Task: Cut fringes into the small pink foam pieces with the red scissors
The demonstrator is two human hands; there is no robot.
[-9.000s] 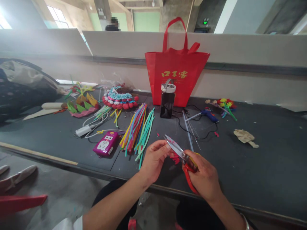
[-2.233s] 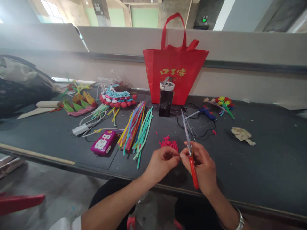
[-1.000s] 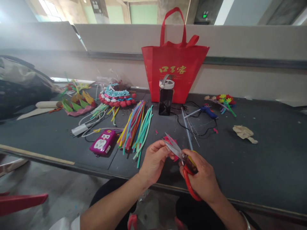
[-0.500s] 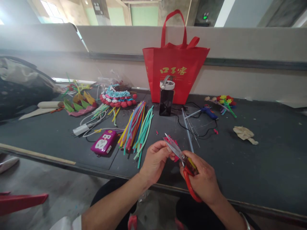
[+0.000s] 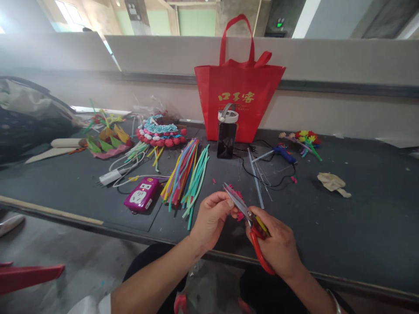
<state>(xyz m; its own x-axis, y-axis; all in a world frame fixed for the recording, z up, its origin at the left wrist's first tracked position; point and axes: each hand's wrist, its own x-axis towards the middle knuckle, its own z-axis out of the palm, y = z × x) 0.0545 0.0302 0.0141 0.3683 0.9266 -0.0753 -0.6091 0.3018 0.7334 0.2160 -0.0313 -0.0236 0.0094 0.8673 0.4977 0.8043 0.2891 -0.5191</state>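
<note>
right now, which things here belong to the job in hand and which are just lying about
Seemingly in use: scissors in the right hand; pink pieces by the left hand.

Likely just lying about: red bag, black phone, purple socket box, crumpled beige scrap.

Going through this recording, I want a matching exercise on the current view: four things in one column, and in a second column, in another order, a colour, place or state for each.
Column one
1. scissors
2. socket block
3. glue gun
4. shopping bag

Column two
A. purple, lying to the left of the coloured strips
B. red, standing upright with its handle loop up
C. held in the right hand
D. mostly blue, lying on the table

Right pairs: 1-C, 2-A, 3-D, 4-B
</note>
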